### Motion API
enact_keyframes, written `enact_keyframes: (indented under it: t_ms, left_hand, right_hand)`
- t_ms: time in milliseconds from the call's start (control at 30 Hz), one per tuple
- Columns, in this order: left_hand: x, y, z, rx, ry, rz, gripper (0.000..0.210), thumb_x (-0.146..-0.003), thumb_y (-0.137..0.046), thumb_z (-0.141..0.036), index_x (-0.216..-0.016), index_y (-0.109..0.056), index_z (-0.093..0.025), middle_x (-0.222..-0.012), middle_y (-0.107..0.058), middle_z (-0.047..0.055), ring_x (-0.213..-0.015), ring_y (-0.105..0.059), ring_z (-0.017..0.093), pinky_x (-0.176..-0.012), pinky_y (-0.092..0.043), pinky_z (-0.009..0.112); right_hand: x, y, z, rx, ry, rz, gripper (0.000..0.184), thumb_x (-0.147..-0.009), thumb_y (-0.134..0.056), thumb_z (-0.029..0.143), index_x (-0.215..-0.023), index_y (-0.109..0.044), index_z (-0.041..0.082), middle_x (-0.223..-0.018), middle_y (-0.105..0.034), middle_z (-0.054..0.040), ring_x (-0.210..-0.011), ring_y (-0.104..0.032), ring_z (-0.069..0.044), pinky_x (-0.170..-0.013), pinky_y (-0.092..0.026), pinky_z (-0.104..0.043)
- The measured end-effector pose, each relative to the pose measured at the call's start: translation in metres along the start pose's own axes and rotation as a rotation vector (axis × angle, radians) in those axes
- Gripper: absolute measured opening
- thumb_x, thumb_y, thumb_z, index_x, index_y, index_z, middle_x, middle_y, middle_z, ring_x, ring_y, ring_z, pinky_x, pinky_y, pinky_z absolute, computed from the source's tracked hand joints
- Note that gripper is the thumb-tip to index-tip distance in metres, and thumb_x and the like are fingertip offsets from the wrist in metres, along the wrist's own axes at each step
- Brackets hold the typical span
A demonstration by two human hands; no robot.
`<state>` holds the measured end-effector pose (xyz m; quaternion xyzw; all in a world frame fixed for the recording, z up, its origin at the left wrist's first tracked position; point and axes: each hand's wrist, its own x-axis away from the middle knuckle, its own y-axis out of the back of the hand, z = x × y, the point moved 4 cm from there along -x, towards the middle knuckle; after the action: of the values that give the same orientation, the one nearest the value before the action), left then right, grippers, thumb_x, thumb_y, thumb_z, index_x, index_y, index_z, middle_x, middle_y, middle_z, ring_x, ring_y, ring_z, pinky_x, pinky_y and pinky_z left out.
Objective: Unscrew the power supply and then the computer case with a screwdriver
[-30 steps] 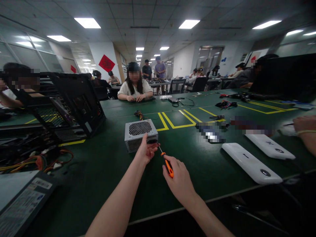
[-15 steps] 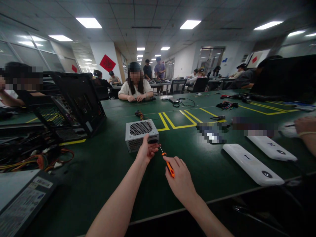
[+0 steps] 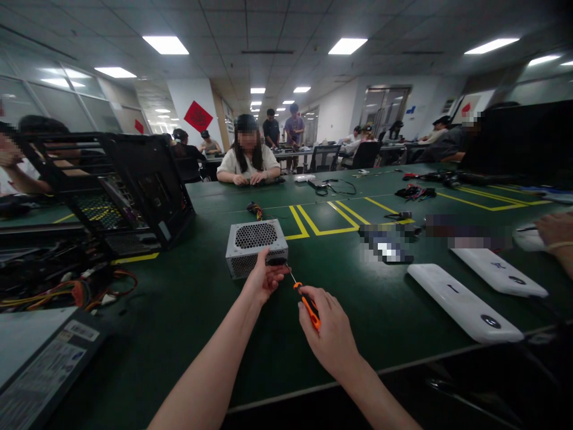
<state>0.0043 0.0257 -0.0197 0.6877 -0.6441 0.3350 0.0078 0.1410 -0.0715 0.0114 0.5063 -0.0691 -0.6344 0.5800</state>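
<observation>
A grey power supply unit (image 3: 237, 263) with a honeycomb vent on top sits on the green table in front of me. Just before its near face, my left hand (image 3: 264, 278) pinches a small dark oval piece (image 3: 276, 261) between thumb and fingers; its kind is too small to make out. My right hand (image 3: 329, 325) is wrapped round the handle of an orange and black screwdriver (image 3: 312, 310). The screwdriver's thin shaft points up and left, its tip beside the fingertips of my left hand. Whether the tip touches the dark piece I cannot tell.
On the left stand an open black computer case (image 3: 147, 191), bundled cables (image 3: 76, 289) and another labelled metal unit (image 3: 49, 352). White devices (image 3: 465, 304) lie at the right, near another person's hand (image 3: 557, 230). Across the table sits a person (image 3: 248, 158).
The view has shifted slightly. My left hand and the dark piece sit a little lower against the power supply unit, showing more of the piece. The screwdriver stays near the left fingertips.
</observation>
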Motion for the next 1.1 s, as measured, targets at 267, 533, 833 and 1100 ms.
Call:
enact_keyframes:
  t_ms: [267,533,833,1100]
  left_hand:
    - [0.0,0.0,0.0,0.008,0.014,0.012,0.061,-0.064,-0.046,-0.06,-0.078,-0.06,-0.003,-0.091,-0.062,0.019,-0.039,-0.046,0.002,-0.027,-0.031,0.011]
    - [0.001,-0.002,-0.001,0.017,0.017,0.042,0.06,-0.065,-0.045,-0.06,-0.081,-0.06,-0.003,-0.089,-0.063,0.018,-0.04,-0.047,0.003,-0.028,-0.032,0.011]
    - [-0.001,0.0,0.0,0.024,0.012,0.053,0.062,-0.065,-0.046,-0.06,-0.082,-0.06,-0.002,-0.089,-0.063,0.018,-0.041,-0.049,0.003,-0.028,-0.035,0.011]
    - [-0.001,0.0,0.0,0.024,0.018,0.053,0.062,-0.064,-0.046,-0.061,-0.082,-0.06,-0.003,-0.088,-0.063,0.017,-0.043,-0.05,0.004,-0.03,-0.037,0.011]
  right_hand:
    - [0.0,-0.004,-0.001,0.124,0.08,-0.031,0.018,-0.074,-0.042,0.009,-0.087,-0.051,0.017,-0.084,-0.051,-0.0059,-0.078,-0.049,-0.018,-0.069,-0.041,-0.033]
    - [0.004,-0.005,-0.014,0.035,-0.092,0.002,0.02,-0.084,-0.034,0.022,-0.1,-0.047,0.02,-0.079,-0.057,-0.0031,-0.067,-0.057,-0.015,-0.058,-0.046,-0.026]
    - [0.004,-0.007,-0.009,0.054,-0.006,-0.055,0.027,-0.077,-0.04,0.015,-0.103,-0.046,0.017,-0.093,-0.046,-0.0075,-0.076,-0.055,-0.016,-0.063,-0.048,-0.028]
    - [0.003,-0.001,-0.009,0.05,-0.019,-0.063,0.023,-0.085,-0.032,0.022,-0.103,-0.047,0.018,-0.092,-0.051,-0.0071,-0.078,-0.056,-0.015,-0.066,-0.048,-0.028]
